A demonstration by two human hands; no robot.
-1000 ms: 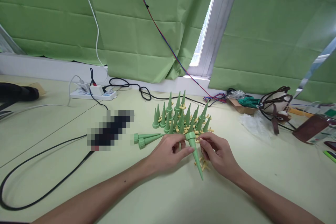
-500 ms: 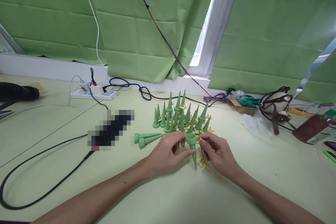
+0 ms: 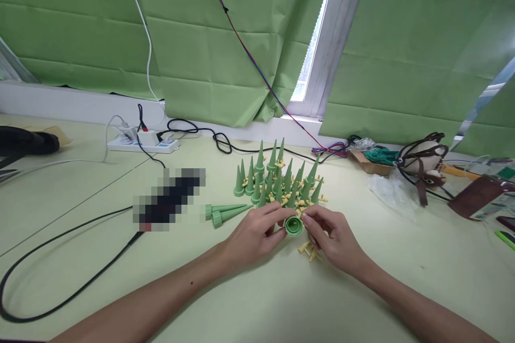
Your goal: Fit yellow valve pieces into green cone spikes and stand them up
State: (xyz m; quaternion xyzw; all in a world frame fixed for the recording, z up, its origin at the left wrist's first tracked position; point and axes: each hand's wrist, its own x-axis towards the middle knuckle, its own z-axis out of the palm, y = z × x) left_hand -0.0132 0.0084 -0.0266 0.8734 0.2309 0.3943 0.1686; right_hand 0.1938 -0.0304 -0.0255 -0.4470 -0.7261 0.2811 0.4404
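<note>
My left hand (image 3: 257, 233) is closed on a green plastic watering spike (image 3: 294, 226), whose open, ringed collar faces me while its pointed body is hidden behind. Right beside that collar, the thumb and forefinger of my right hand (image 3: 330, 230) are pinched together; what lies between them is too small and covered to make out. Just below sit a few loose yellow T-shaped valves (image 3: 310, 252). Behind both hands stands a cluster of green spikes (image 3: 277, 177), points up, many with yellow valves at their sides. Two bare spikes (image 3: 227, 214) lie flat to the left.
A black device (image 3: 171, 198), partly pixelated, lies left with its cable looping towards me. At the back left is a white power strip (image 3: 145, 144). Along the right are a cardboard box (image 3: 372, 161), clear plastic bags (image 3: 390, 190) and a dark red container (image 3: 480, 197).
The held spike has tipped so that its collar faces me and its point no longer shows. My right fingertips stay close by its rim.
</note>
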